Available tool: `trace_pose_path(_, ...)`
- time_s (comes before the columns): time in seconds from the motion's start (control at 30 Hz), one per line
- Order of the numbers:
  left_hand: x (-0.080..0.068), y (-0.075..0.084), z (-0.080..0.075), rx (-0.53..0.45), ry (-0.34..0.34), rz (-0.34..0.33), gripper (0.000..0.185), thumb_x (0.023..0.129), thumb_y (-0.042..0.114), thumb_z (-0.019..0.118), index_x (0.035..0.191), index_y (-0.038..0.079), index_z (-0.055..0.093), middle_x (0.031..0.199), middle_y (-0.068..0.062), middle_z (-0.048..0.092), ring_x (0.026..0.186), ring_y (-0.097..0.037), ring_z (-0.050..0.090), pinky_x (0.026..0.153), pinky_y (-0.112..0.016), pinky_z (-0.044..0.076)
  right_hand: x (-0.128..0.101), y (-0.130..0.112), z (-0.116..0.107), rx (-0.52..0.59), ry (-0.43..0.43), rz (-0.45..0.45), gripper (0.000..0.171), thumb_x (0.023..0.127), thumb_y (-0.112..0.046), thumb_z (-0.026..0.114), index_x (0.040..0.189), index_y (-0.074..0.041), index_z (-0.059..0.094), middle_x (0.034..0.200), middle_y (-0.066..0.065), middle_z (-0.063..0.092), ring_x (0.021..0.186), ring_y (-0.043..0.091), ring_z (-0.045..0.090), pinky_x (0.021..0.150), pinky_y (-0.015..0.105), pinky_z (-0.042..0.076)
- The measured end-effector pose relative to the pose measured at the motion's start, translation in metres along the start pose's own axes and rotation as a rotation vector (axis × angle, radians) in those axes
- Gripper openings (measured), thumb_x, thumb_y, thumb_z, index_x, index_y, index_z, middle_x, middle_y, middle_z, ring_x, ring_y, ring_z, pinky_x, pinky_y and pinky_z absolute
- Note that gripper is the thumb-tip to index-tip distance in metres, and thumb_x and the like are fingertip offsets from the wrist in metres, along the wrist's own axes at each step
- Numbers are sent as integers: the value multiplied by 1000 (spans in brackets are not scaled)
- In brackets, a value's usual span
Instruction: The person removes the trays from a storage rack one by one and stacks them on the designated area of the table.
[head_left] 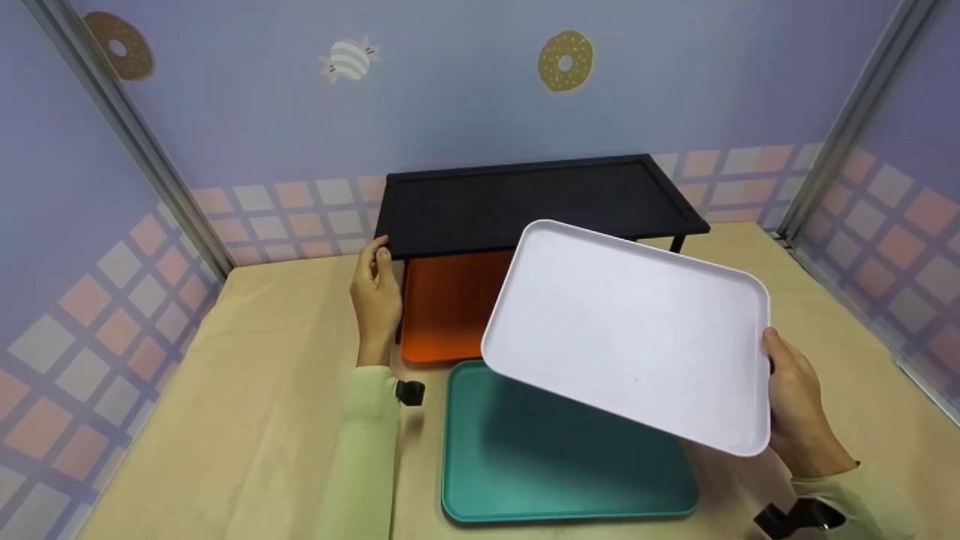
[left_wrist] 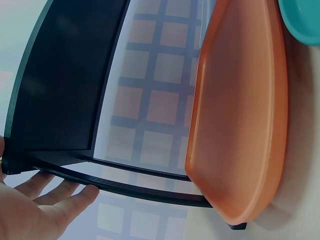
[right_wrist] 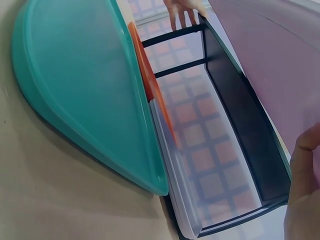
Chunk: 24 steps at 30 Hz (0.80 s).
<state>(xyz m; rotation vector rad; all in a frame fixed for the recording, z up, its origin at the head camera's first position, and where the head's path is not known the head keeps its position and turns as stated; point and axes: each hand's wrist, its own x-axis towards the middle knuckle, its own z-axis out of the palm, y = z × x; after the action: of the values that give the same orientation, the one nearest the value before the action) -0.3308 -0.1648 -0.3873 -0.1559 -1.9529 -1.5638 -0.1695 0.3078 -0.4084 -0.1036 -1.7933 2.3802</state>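
My right hand (head_left: 795, 405) grips the right edge of a white tray (head_left: 637, 330), thumb on top, holding it tilted in the air above a teal tray (head_left: 555, 457) that lies flat on the table. The white tray's underside (right_wrist: 270, 60) and my thumb (right_wrist: 305, 150) show in the right wrist view. My left hand (head_left: 375, 289) rests at the front left corner of a black rack (head_left: 525, 199), its fingers (left_wrist: 75, 192) straight against the side bar. An orange tray (head_left: 450, 307) lies under the rack (left_wrist: 60, 75), half hidden by the white tray.
The tan table (head_left: 262, 390) is boxed in by patterned walls with metal posts (head_left: 127, 135) at the corners. A pale rim (right_wrist: 175, 195) lies beside the orange tray (right_wrist: 145, 75) under the rack. Bare table surface lies to the left and right of the trays.
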Motion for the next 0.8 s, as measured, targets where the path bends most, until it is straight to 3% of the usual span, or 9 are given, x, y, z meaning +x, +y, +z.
trace_pose_path(0.8,0,0,0,27,14,22,35,112,20,43,137,2,59,142,-20,59,127,-34,58,103,-50,46,-4,4,7,-127,24,56,39,109,-47,40,131,-15,45,103,-10,62,91,6,62,79,24,54)
